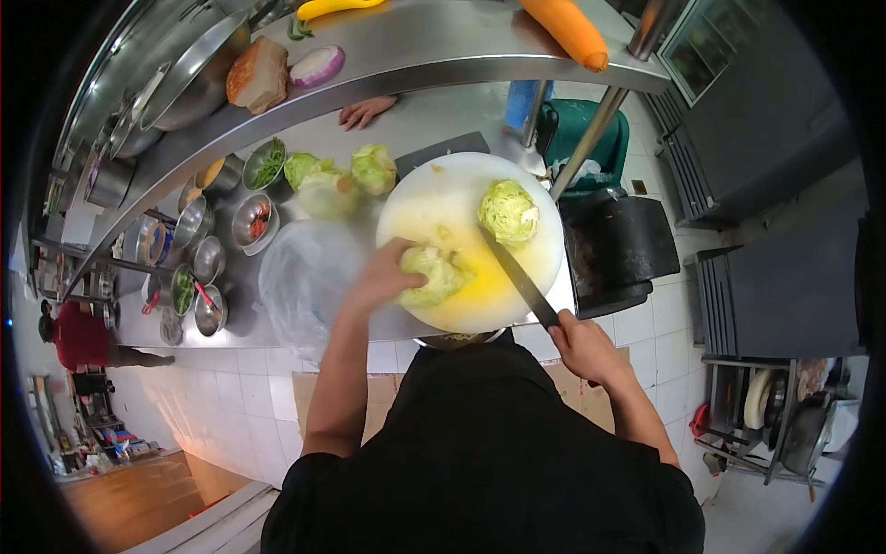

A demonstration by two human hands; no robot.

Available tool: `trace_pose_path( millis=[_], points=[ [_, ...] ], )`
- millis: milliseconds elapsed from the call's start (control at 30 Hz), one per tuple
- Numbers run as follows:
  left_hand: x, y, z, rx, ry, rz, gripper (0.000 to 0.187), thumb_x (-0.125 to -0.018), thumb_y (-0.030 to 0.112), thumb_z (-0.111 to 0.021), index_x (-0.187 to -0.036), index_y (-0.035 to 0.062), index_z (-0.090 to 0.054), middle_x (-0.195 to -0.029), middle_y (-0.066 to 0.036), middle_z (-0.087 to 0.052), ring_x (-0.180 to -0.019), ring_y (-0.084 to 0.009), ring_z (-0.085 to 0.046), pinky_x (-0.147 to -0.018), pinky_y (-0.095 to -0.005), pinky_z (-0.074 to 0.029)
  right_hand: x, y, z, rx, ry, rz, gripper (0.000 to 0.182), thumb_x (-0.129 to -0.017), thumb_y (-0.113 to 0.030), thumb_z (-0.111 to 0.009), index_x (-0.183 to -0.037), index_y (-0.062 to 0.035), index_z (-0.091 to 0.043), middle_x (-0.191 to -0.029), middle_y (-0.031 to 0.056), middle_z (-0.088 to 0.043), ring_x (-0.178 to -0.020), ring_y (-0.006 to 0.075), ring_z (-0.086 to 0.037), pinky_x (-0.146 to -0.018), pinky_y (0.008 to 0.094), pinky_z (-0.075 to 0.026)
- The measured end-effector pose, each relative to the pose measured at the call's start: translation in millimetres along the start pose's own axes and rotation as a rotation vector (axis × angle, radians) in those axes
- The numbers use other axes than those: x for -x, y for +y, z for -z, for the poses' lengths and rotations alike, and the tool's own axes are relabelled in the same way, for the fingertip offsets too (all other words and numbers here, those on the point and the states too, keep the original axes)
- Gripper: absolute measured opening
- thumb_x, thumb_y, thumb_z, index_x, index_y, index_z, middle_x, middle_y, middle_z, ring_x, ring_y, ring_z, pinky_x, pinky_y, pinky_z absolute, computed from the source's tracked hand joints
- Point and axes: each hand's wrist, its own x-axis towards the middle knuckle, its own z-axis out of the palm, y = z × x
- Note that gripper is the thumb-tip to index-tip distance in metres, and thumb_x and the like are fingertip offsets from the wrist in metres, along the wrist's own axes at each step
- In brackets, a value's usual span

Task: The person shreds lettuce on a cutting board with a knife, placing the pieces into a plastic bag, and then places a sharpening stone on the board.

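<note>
On the round white cutting board (415,203) lies a piece of lettuce (438,282), pale green, close to the front left. My left hand (378,274), a little blurred, grips it from the left with thumb and fingers. In my right hand (586,346) is the handle of a long knife (521,277). Its blade points up and left across the board, and the tip is beside a second lettuce piece (508,213) at the back right. Yellow stains mark the board's surface between the two pieces.
Left of the board are a clear plastic bag (305,277), more lettuce (374,169) and metal bowls (257,222) of cut vegetables. Overhead runs a metal shelf (443,69) with a carrot (568,32). Another person's hand (366,112) rests across the table. A black bin (620,240) stands right.
</note>
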Motion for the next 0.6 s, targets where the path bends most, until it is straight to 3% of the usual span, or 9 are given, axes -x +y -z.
trace_pose_path(
  millis=[67, 100, 133, 167, 233, 267, 333, 400, 600],
  points=[
    [-4, 9, -13, 0.080, -0.097, 0.038, 0.067, -0.078, -0.001, -0.080, -0.138, -0.0035, -0.052, -0.119, -0.011, -0.066, -0.110, -0.0212, -0.066, -0.093, -0.0327, -0.055, -20, 13, -19, 0.124, 0.288, 0.361, 0.024, -0.102, -0.022, -0.058, -0.105, 0.0012, -0.055, -0.079, 0.0298, -0.068, -0.075, 0.0507, -0.067, -0.071, 0.0586, -0.054],
    [-8, 1, -21, 0.077, 0.029, -0.032, 0.065, -0.078, 0.000, -0.081, -0.137, -0.0024, -0.053, -0.120, -0.012, -0.067, -0.110, -0.0205, -0.065, -0.093, -0.0328, -0.055, -23, 4, -25, 0.161, 0.341, 0.430, 0.024, -0.102, -0.021, -0.058, -0.103, 0.0026, -0.053, -0.080, 0.0278, -0.070, -0.074, 0.0491, -0.068, -0.070, 0.0577, -0.055],
    [-10, -4, -28, 0.075, 0.155, -0.102, 0.063, -0.079, 0.002, -0.082, -0.135, -0.0014, -0.054, -0.121, -0.013, -0.067, -0.109, -0.0198, -0.065, -0.093, -0.0329, -0.054, -28, -3, -33, 0.155, 0.345, 0.425, 0.024, -0.102, -0.021, -0.058, -0.103, 0.0026, -0.053, -0.080, 0.0278, -0.070, -0.074, 0.0491, -0.068, -0.070, 0.0577, -0.055],
    [-11, -10, -36, 0.071, 0.148, -0.104, 0.063, -0.079, 0.002, -0.082, -0.135, -0.0014, -0.054, -0.121, -0.013, -0.067, -0.109, -0.0198, -0.065, -0.093, -0.0329, -0.054, -35, -10, -42, 0.166, 0.400, 0.461, 0.022, -0.102, -0.020, -0.058, -0.102, 0.0017, -0.053, -0.079, 0.0268, -0.069, -0.072, 0.0474, -0.069, -0.068, 0.0565, -0.056],
    [-5, -9, -47, 0.161, 0.391, -0.110, 0.053, -0.081, 0.006, -0.083, -0.128, 0.0002, -0.059, -0.117, -0.013, -0.068, -0.107, -0.0211, -0.066, -0.092, -0.0350, -0.054, -39, -24, -52, 0.176, 0.456, 0.498, 0.021, -0.102, -0.020, -0.058, -0.102, 0.0007, -0.052, -0.078, 0.0257, -0.069, -0.069, 0.0457, -0.069, -0.065, 0.0554, -0.056],
    [-2, -9, -52, 0.159, 0.393, -0.111, 0.053, -0.081, 0.006, -0.083, -0.128, 0.0002, -0.059, -0.117, -0.013, -0.068, -0.107, -0.0211, -0.066, -0.092, -0.0349, -0.054, -39, -31, -55, 0.224, 0.466, 0.518, 0.020, -0.102, -0.019, -0.058, -0.101, 0.0001, -0.052, -0.077, 0.0243, -0.069, -0.066, 0.0438, -0.070, -0.061, 0.0539, -0.056],
    [11, 10, -56, 0.002, 0.525, -0.112, 0.050, -0.081, 0.017, -0.084, -0.122, -0.0030, -0.061, -0.120, -0.020, -0.066, -0.112, -0.0341, -0.066, -0.098, -0.0419, -0.052, -39, -37, -61, 0.270, 0.472, 0.540, 0.019, -0.102, -0.019, -0.057, -0.101, -0.0005, -0.052, -0.076, 0.0230, -0.068, -0.064, 0.0419, -0.070, -0.058, 0.0525, -0.056],
    [10, 1, -61, -0.060, 0.561, -0.164, 0.048, -0.082, 0.016, -0.083, -0.120, -0.0019, -0.062, -0.117, -0.020, -0.065, -0.110, -0.0350, -0.065, -0.096, -0.0428, -0.052, -39, -38, -66, 0.353, 0.487, 0.551, 0.018, -0.100, -0.018, -0.058, -0.101, -0.0010, -0.052, -0.073, 0.0206, -0.066, -0.060, 0.0385, -0.070, -0.051, 0.0493, -0.055],
    [16, 5, -67, -0.177, 0.599, -0.251, 0.041, -0.083, 0.013, -0.081, -0.117, 0.0013, -0.062, -0.111, -0.018, -0.064, -0.103, -0.0357, -0.064, -0.092, -0.0433, -0.052, -34, -45, -59, 0.467, 0.399, 0.501, 0.013, -0.094, -0.009, -0.059, -0.100, 0.0002, -0.052, -0.073, 0.0220, -0.068, -0.061, 0.0371, -0.072, -0.054, 0.0472, -0.058]
  ],
)
